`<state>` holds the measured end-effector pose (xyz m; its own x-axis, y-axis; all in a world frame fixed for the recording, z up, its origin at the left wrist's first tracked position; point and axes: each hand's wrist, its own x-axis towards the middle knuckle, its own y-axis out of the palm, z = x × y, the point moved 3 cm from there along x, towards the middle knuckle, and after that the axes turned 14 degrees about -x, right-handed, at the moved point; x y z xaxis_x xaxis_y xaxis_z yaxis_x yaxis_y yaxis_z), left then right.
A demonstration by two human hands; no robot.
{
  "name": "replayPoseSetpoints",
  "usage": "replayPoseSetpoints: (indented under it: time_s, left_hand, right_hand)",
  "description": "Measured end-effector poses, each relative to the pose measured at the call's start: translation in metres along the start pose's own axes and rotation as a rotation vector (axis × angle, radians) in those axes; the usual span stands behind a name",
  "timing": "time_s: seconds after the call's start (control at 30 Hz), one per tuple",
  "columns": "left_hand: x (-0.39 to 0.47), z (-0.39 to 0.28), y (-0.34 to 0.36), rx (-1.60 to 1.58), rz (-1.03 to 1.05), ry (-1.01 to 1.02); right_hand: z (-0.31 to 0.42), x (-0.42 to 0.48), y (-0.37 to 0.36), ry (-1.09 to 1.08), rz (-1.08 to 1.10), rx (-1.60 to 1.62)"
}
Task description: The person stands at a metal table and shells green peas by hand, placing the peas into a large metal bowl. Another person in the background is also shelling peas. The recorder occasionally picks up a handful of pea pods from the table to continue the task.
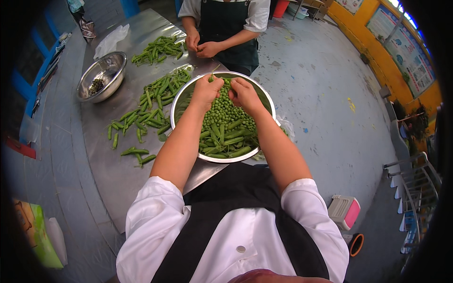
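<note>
A large stainless steel bowl (173,106) stands before me at the table's edge. Shelled green peas (226,109) lie inside it, with whole pea pods (231,139) on its near side. Over the bowl's far part, my left hand (208,90) grips a green pea pod (211,78) between thumb and fingers; its stem end sticks up. Close to its right, my right hand (245,93) has curled fingers over the peas; whether it holds anything cannot be told. Loose pods (166,86) are piled on the table left of the bowl.
On the metal table (102,141) are a smaller steel bowl (118,76) with dark scraps, a white plastic bag (112,40) and another pod pile (157,49). A co-worker in a dark apron (224,24) stands across, hands (203,46) near that pile. A stool (343,212) stands on the floor.
</note>
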<state>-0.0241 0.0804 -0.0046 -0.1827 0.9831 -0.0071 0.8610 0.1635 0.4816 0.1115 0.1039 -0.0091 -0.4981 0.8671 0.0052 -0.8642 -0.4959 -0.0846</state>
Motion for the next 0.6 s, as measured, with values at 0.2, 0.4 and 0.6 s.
replayPoseSetpoints:
  time_s: [0.2,0.4,0.6]
  left_hand:
    - [-0.006,-0.003,0.002,-0.070,0.160,-0.047]
    - [-0.004,0.003,0.001,0.172,0.141,-0.029]
    - [-0.005,0.005,0.002,0.294,0.071,-0.028]
  right_hand:
    - [0.005,-0.001,0.001,-0.284,-0.199,-0.487]
    - [0.006,-0.008,0.006,-0.147,-0.148,-0.573]
    - [0.000,-0.004,0.009,-0.069,-0.151,-0.681]
